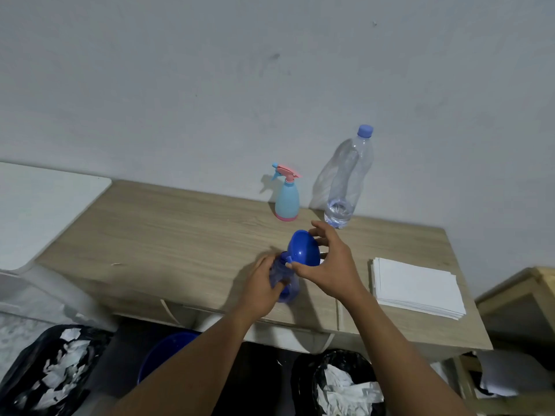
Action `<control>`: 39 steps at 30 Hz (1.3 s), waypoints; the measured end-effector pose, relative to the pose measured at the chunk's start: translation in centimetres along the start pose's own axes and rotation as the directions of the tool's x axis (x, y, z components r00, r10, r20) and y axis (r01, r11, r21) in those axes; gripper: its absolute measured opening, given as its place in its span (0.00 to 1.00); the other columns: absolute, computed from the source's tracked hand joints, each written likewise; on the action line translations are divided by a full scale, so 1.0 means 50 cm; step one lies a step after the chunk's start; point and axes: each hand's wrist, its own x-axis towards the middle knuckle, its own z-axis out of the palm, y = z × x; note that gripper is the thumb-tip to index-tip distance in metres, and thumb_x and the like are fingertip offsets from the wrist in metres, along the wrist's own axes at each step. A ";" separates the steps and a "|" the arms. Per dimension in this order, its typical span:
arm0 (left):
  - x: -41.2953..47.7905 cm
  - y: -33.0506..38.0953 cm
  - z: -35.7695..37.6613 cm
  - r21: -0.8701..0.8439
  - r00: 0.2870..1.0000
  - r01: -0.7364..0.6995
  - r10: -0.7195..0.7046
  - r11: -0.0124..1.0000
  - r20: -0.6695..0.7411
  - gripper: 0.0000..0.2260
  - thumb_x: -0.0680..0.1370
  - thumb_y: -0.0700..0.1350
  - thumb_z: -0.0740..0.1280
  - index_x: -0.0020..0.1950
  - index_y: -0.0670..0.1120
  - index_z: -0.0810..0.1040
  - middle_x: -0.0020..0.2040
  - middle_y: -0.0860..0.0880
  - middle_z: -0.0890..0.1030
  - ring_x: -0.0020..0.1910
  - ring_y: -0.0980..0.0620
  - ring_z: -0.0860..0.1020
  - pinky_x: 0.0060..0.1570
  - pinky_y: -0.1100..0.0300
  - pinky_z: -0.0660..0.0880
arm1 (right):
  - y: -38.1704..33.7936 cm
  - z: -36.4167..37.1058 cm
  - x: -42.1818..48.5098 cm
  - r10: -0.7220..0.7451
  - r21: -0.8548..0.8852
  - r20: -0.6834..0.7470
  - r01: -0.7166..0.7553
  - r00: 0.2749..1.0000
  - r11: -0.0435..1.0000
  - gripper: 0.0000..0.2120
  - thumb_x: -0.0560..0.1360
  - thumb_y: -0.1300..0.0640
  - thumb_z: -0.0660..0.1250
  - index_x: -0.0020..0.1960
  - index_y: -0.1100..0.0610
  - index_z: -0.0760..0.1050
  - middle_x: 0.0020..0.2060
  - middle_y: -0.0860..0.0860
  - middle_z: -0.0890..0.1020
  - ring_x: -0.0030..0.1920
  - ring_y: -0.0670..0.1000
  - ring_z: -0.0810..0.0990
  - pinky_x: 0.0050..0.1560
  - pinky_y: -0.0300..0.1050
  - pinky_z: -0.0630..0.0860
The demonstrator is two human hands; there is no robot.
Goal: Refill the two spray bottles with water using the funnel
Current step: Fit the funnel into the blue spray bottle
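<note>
My left hand (262,284) grips a translucent purple-blue spray bottle (289,288) that stands near the front edge of the wooden table (168,229), its spray head off. My right hand (330,265) holds a blue funnel (304,249) by its rim; the funnel is tilted, with its spout at the bottle's neck. A light blue spray bottle (287,199) with a pink trigger head stands upright at the back by the wall. To its right stands a tall clear water bottle (348,181) with a blue cap and a little water at the bottom.
A stack of white paper (417,285) lies on the table's right part. Below the front edge are a blue bucket (163,354) and two black bags of torn paper (54,373) (345,385). A white surface (39,205) adjoins on the left, a wooden stand (522,298) on the right.
</note>
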 end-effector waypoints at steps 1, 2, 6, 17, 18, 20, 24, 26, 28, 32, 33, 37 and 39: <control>0.000 0.001 -0.001 -0.003 1.000 0.014 -0.014 1.000 0.005 0.24 0.74 0.41 0.72 0.68 0.51 0.72 0.62 0.54 0.76 0.58 0.56 0.77 0.56 0.67 0.73 | -0.007 0.002 0.002 -0.014 -0.025 0.021 0.015 1.000 1.000 0.44 0.59 0.46 0.82 0.70 0.43 0.65 0.58 0.39 0.76 0.58 0.37 0.76 0.54 0.38 0.77; -0.001 0.002 -0.003 -0.014 0.999 0.031 -0.031 0.999 0.007 0.23 0.74 0.41 0.72 0.68 0.50 0.72 0.62 0.53 0.77 0.57 0.57 0.78 0.52 0.71 0.73 | -0.014 0.004 0.005 -0.028 -0.049 0.044 0.030 0.999 0.998 0.45 0.60 0.46 0.82 0.71 0.43 0.64 0.58 0.40 0.76 0.58 0.38 0.75 0.56 0.39 0.77; -0.006 0.008 -0.004 -0.067 0.996 0.087 -0.086 0.994 0.017 0.18 0.75 0.37 0.71 0.61 0.50 0.73 0.61 0.50 0.77 0.56 0.56 0.79 0.45 0.72 0.73 | -0.027 0.016 0.021 -0.044 -0.128 0.132 0.061 0.990 0.990 0.47 0.61 0.46 0.81 0.73 0.41 0.60 0.62 0.42 0.76 0.63 0.45 0.73 0.63 0.48 0.74; -0.010 0.003 -0.002 0.010 0.998 0.054 -0.054 0.999 0.023 0.14 0.74 0.38 0.71 0.60 0.44 0.77 0.54 0.50 0.78 0.45 0.63 0.78 0.41 0.79 0.69 | -0.016 0.033 0.015 -0.085 -0.145 0.208 0.116 0.974 0.983 0.48 0.65 0.52 0.78 0.77 0.44 0.55 0.66 0.49 0.72 0.65 0.48 0.69 0.63 0.38 0.68; -0.010 0.005 -0.003 -0.003 0.998 0.056 -0.056 0.998 0.027 0.16 0.74 0.37 0.71 0.60 0.45 0.76 0.55 0.50 0.78 0.45 0.64 0.78 0.41 0.78 0.70 | -0.016 0.032 0.014 -0.087 -0.133 0.207 0.116 0.974 0.984 0.48 0.65 0.53 0.79 0.77 0.46 0.55 0.66 0.50 0.72 0.64 0.47 0.70 0.61 0.32 0.66; -0.011 0.009 -0.004 -0.017 0.998 0.060 -0.060 0.998 0.020 0.18 0.72 0.39 0.71 0.61 0.49 0.75 0.56 0.52 0.78 0.50 0.63 0.78 0.43 0.76 0.72 | -0.012 0.029 0.014 -0.093 -0.107 0.206 0.116 0.974 0.987 0.48 0.65 0.54 0.80 0.77 0.48 0.57 0.66 0.50 0.72 0.62 0.43 0.70 0.57 0.24 0.65; -0.010 0.012 -0.007 -0.055 0.999 0.050 -0.050 0.997 0.014 0.23 0.68 0.39 0.72 0.57 0.60 0.73 0.56 0.56 0.77 0.56 0.58 0.77 0.47 0.75 0.70 | 0.002 0.024 0.010 -0.083 -0.073 0.213 0.100 0.974 0.992 0.55 0.60 0.45 0.82 0.78 0.43 0.53 0.72 0.41 0.67 0.70 0.42 0.66 0.68 0.40 0.68; -0.020 0.013 -0.015 -0.069 0.999 0.051 -0.051 0.996 -0.002 0.25 0.69 0.42 0.74 0.60 0.63 0.70 0.57 0.61 0.75 0.56 0.64 0.75 0.49 0.74 0.70 | 0.009 0.016 0.007 -0.061 -0.046 0.187 0.071 0.981 0.996 0.57 0.58 0.41 0.82 0.78 0.40 0.53 0.73 0.40 0.66 0.70 0.42 0.67 0.66 0.42 0.69; -0.029 -0.002 -0.028 -0.054 0.998 0.054 -0.056 0.997 -0.030 0.29 0.69 0.50 0.76 0.67 0.60 0.68 0.60 0.62 0.74 0.58 0.64 0.74 0.54 0.68 0.73 | 0.016 0.003 0.007 -0.025 0.017 0.131 0.023 0.991 1.000 0.53 0.60 0.37 0.79 0.77 0.40 0.55 0.71 0.39 0.68 0.68 0.41 0.69 0.62 0.39 0.71; -0.001 -0.065 -0.080 -0.053 0.987 0.107 -0.113 0.993 -0.111 0.29 0.67 0.61 0.70 0.66 0.69 0.67 0.60 0.61 0.77 0.54 0.58 0.78 0.53 0.47 0.80 | 0.050 -0.037 0.031 0.089 0.086 0.001 -0.089 0.996 0.992 0.42 0.69 0.36 0.73 0.77 0.41 0.58 0.68 0.42 0.72 0.64 0.42 0.73 0.58 0.44 0.75; 0.025 -0.078 -0.095 -0.050 0.980 0.131 -0.137 0.990 -0.145 0.28 0.67 0.62 0.68 0.66 0.68 0.67 0.58 0.60 0.77 0.52 0.56 0.78 0.54 0.45 0.79 | 0.059 -0.050 0.043 0.115 0.085 -0.040 -0.111 0.993 0.990 0.40 0.70 0.38 0.73 0.77 0.43 0.59 0.67 0.44 0.73 0.63 0.45 0.74 0.59 0.49 0.77; 0.154 0.054 -0.153 -0.080 0.968 0.108 -0.123 0.991 -0.217 0.24 0.73 0.56 0.70 0.68 0.54 0.72 0.55 0.54 0.78 0.51 0.51 0.80 0.57 0.48 0.78 | 0.069 -0.113 0.116 0.153 0.066 -0.188 -0.143 0.970 0.987 0.32 0.75 0.50 0.73 0.75 0.51 0.64 0.64 0.50 0.76 0.56 0.48 0.78 0.50 0.37 0.75; 0.229 0.145 -0.154 -0.069 0.979 0.039 -0.052 0.997 -0.195 0.20 0.76 0.50 0.70 0.68 0.49 0.73 0.55 0.51 0.79 0.52 0.48 0.80 0.54 0.53 0.78 | 0.068 -0.147 0.162 0.172 0.058 -0.234 -0.162 0.957 0.985 0.32 0.76 0.51 0.72 0.75 0.54 0.63 0.65 0.52 0.76 0.56 0.50 0.77 0.51 0.38 0.73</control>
